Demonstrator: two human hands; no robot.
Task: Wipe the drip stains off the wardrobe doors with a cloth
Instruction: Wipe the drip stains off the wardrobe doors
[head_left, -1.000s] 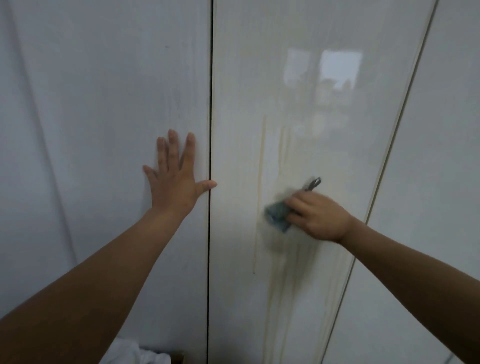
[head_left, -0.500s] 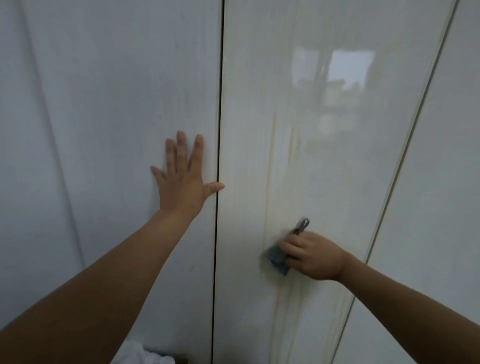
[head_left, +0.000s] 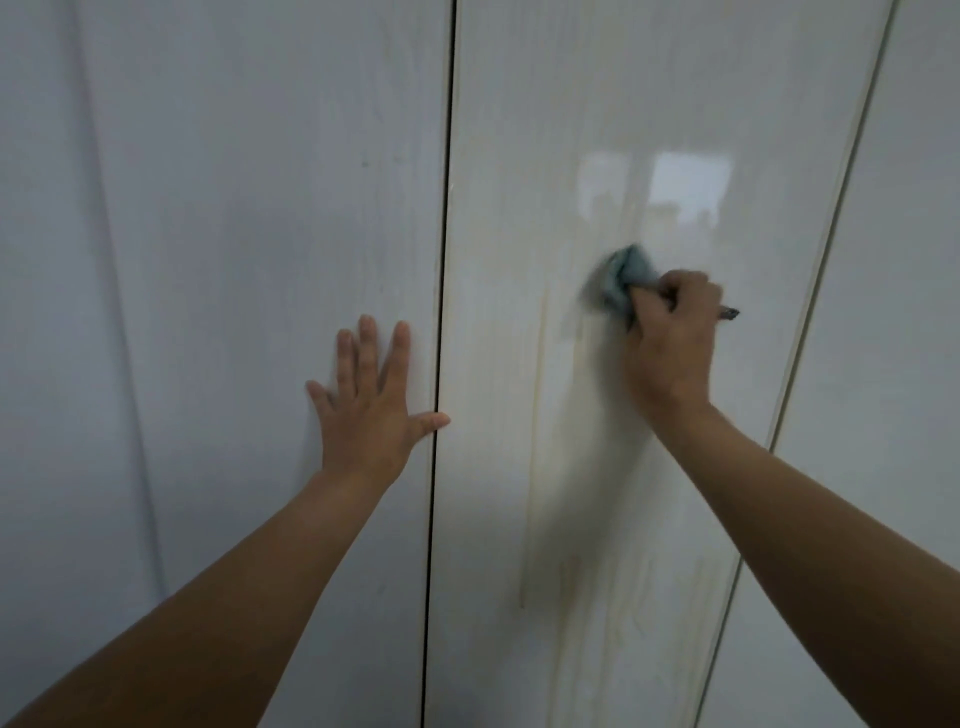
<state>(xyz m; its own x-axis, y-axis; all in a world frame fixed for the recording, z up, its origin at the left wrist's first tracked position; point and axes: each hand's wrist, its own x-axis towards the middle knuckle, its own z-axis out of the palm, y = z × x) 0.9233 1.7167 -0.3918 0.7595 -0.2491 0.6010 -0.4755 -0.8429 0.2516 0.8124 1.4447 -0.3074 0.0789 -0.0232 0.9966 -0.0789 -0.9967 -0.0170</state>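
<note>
Right hand (head_left: 670, 332) grips the cloth (head_left: 626, 275) on the door (head_left: 509, 130), left hand (head_left: 371, 410) spread flat; I see drip stains (head_left: 532, 467) left below.

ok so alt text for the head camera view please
A person's right hand grips a bunched blue-grey cloth against a glossy white wardrobe door, beside yellowish drip stains running down it. The left hand rests flat, fingers spread, on the neighbouring door.
</note>
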